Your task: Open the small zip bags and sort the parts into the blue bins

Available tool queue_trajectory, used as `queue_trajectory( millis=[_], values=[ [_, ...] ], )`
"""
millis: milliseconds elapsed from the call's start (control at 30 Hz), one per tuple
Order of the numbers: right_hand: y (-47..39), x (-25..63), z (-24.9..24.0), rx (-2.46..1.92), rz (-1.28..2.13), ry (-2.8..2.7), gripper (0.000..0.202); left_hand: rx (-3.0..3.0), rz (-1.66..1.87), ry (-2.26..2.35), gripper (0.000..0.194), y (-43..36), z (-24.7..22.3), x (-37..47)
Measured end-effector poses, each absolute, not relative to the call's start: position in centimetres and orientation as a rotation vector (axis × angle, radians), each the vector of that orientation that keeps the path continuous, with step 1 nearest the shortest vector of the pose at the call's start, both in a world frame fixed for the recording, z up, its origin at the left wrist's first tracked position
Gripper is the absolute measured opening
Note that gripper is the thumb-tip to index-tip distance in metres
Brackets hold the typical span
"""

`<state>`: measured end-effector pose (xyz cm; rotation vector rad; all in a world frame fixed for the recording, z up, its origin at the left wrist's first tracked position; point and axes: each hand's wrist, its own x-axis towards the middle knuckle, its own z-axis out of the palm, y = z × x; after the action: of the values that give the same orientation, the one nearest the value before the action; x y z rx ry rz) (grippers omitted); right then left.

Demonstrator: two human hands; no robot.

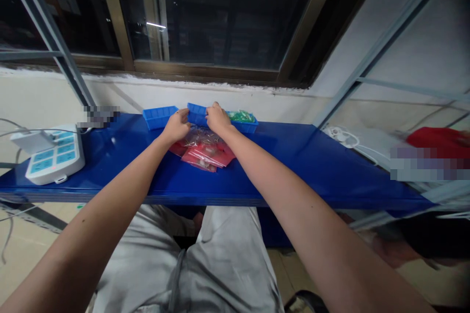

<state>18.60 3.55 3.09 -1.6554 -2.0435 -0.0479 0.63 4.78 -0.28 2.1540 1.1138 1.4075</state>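
My left hand (178, 124) and my right hand (218, 118) are closed on opposite sides of a small blue plastic bin (197, 114), which looks tilted. Right in front of it lies a pile of clear and red plastic bags (207, 154) with small pieces inside, too small to name. To the left stands another blue bin (152, 120). A third blue bin (249, 127), partly behind my right hand, holds green and clear packets (241, 116). My fingers and the bags hide part of the middle bin.
Everything rests on a blue shelf (286, 171) below a window. A white power strip (55, 156) with a plugged-in adapter sits at the left. Metal posts (378, 54) rise at both sides. White cables (345, 136) and a red item (440, 142) are at the right, near another person's arm (392, 249).
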Motion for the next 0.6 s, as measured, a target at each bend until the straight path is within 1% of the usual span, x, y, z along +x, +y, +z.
queue_trajectory(
  millis=[100,233,367,500,600],
  values=[
    [3.9,18.8,2.9,-1.592,-0.143,-2.069,0.03,2.129,1.406,1.243,0.048,4.2,0.0,0.1],
    [4.6,18.8,2.7,-1.572,-0.271,-2.124,0.035,2.159,1.523,1.431,0.042,3.1,0.8,-0.9],
    [5.5,18.4,2.9,-1.6,-0.29,-2.194,0.038,2.217,1.541,1.627,0.044,2.5,0.8,-1.9],
    [6.4,17.9,2.8,-1.603,-0.282,-2.238,0.044,2.158,1.439,1.893,0.044,3.0,-0.4,-2.8],
    [6.9,17.7,2.5,-1.634,-0.256,-2.258,0.043,2.159,1.446,1.892,0.042,4.0,-1.3,-3.3]
  ],
)
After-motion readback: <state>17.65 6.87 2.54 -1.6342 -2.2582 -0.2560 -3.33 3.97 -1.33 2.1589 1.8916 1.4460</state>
